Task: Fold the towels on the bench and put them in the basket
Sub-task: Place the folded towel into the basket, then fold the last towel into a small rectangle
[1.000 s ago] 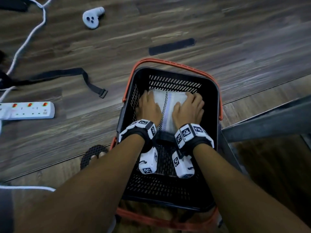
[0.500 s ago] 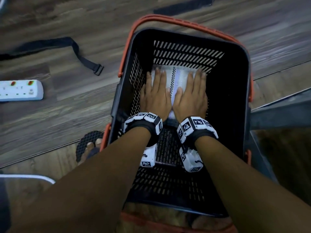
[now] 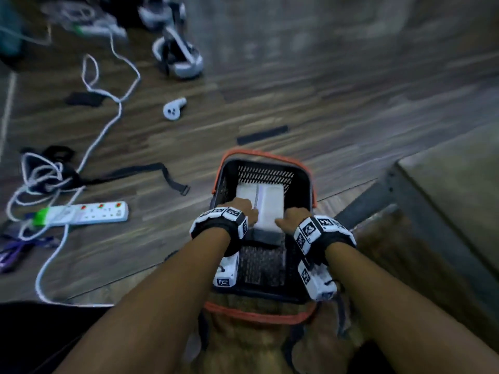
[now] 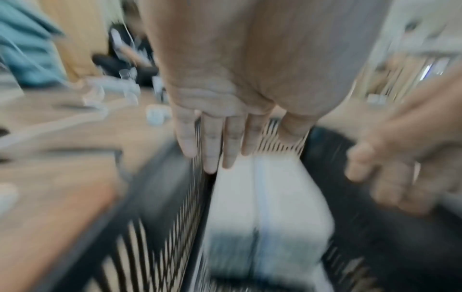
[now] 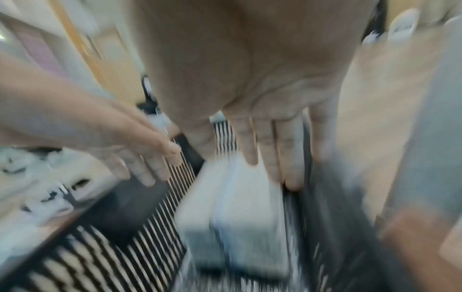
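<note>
With the folded towel [image 3: 260, 205] lying against the far wall of the basket [image 3: 266, 170], the left hand [image 3: 239, 210] and right hand [image 3: 293, 218], fingers straight and empty, hang above it, so placing looks finished and the next move is probably fetching another towel from the bench [image 3: 456, 184].

A dark wood-plank floor [image 3: 351, 85] fills most of the head view, dimly lit. On it lie a white power strip [image 3: 89, 213] with red switches, a long white cable [image 3: 108, 122] looping away from it, a black strap [image 3: 151, 172], a strip of black tape [image 3: 262, 134], a small white controller [image 3: 174, 108] and, farther off, a white headset [image 3: 178, 56]. The bench [image 3: 453, 184], with a grey metal frame, stands at the right edge.
</note>
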